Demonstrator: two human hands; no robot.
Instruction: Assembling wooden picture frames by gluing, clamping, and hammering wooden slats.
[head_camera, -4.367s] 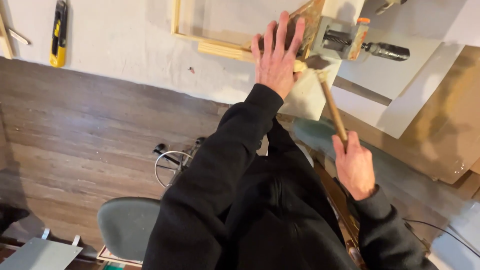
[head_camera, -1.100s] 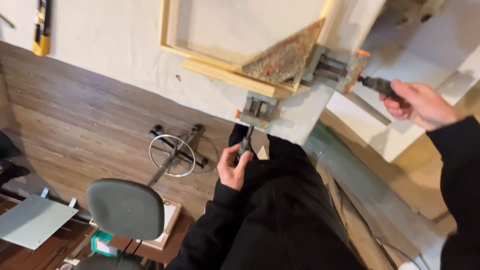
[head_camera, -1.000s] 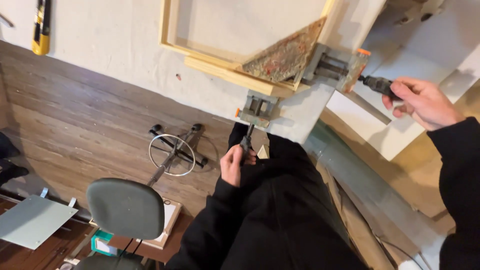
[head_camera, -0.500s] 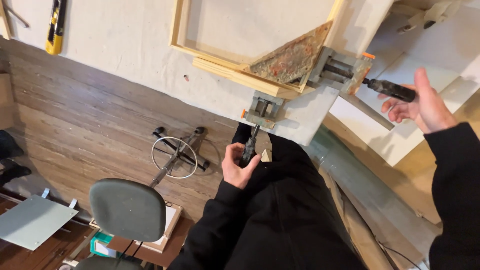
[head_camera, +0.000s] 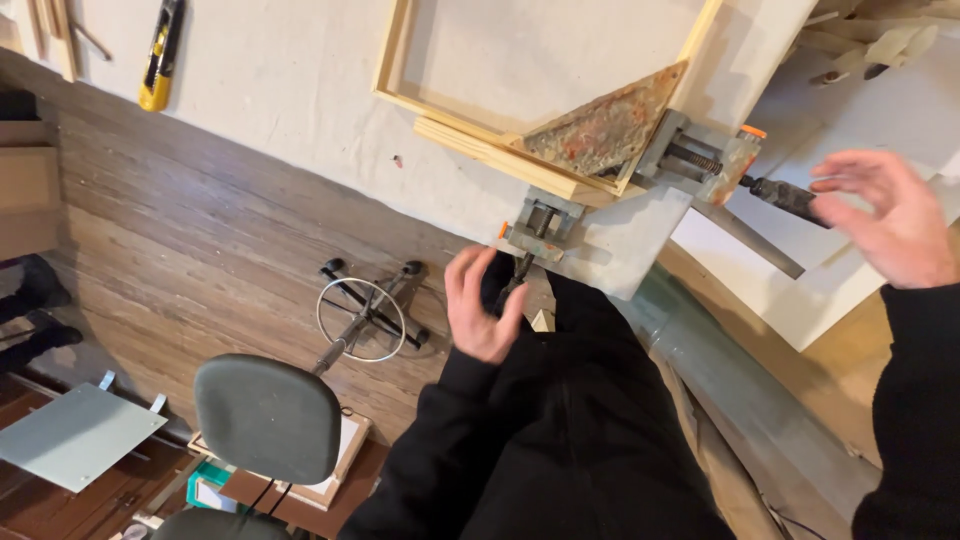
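Flanking rusty metal corner clamp (head_camera: 610, 135), left hand (head_camera: 482, 305), right hand (head_camera: 895, 225), fingers spread, wooden frame (head_camera: 480, 140)

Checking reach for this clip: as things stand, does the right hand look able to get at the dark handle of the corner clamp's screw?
Probably yes. The right hand is open, fingers spread, just beside the tip of the dark handle, which juts out from the corner clamp, with nothing between them.

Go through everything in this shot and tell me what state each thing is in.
Wooden frame: corner clamped on the table.
Corner clamp: rusty, closed on the frame.
Left hand: open, at the lower clamp handle.
Right hand: open, beside the side handle.
Utility knife: lying flat.
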